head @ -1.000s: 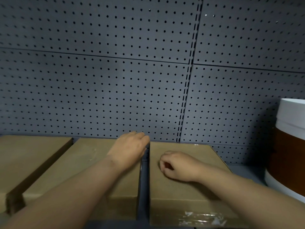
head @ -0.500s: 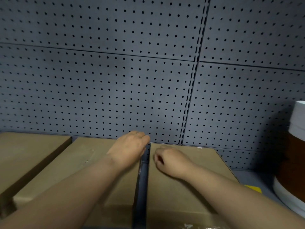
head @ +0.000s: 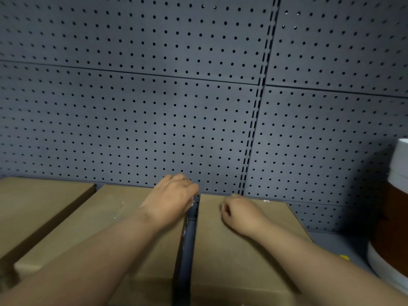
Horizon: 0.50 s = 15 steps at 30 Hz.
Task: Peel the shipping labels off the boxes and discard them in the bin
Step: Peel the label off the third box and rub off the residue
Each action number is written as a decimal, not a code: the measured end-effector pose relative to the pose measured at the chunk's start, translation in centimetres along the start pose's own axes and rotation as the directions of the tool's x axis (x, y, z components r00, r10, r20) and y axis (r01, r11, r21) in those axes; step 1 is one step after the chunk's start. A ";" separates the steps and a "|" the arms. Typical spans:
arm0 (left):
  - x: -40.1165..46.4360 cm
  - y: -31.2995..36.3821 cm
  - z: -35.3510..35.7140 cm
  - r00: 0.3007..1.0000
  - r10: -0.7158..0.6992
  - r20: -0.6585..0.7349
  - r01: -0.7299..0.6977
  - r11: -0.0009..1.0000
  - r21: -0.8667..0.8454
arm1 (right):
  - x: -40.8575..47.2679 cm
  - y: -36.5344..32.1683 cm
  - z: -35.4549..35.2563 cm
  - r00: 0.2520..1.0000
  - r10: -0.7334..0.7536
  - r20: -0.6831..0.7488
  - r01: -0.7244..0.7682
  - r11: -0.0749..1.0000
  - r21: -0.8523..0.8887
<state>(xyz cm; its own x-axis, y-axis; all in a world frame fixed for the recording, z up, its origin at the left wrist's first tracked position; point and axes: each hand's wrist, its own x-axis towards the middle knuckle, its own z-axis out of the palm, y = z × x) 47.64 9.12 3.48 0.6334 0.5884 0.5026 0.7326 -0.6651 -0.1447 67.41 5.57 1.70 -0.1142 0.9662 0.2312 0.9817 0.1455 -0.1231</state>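
Note:
Three plain cardboard boxes lie side by side on a shelf: a left box [head: 37, 202], a middle box [head: 106, 226] and a right box [head: 240, 261]. No whole label shows on their tops, only small white scraps. My left hand [head: 170, 199] lies on the far right corner of the middle box, fingers bent over its edge. My right hand [head: 241, 214] rests on the far left part of the right box, fingers curled in; nothing shows inside it.
A grey pegboard wall [head: 176, 118] rises right behind the boxes. A round white and brown container [head: 395, 228] stands at the far right. A small yellow scrap [head: 344, 257] lies on the shelf between it and the right box. A narrow gap separates the middle and right boxes.
My right hand has slid a little toward the far edge of the right box. My left hand stays on the middle box's corner. The view has tilted slightly upward.

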 end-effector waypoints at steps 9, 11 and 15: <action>-0.7 0.0 -1.1 0.999 -0.030 -0.027 0.031 0.998 0.046 | -5.7 0.3 -2.3 0.942 -0.286 0.177 0.273 0.957 0.094; -0.8 0.0 -1.4 0.999 -0.027 -0.030 0.028 0.999 0.045 | -5.4 1.1 -2.6 0.972 -0.184 0.144 0.179 0.983 0.044; -1.2 0.3 -2.0 1.000 -0.006 -0.025 0.007 0.999 0.048 | -5.1 -1.5 -1.7 0.994 -0.103 0.047 0.101 0.994 0.041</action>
<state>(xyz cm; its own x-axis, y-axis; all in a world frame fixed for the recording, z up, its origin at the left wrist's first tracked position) 46.60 7.29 4.52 0.6224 0.5808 0.5247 0.7485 -0.6377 -0.1820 66.72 0.11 2.36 -0.2218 0.9550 0.1967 0.9581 0.2510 -0.1383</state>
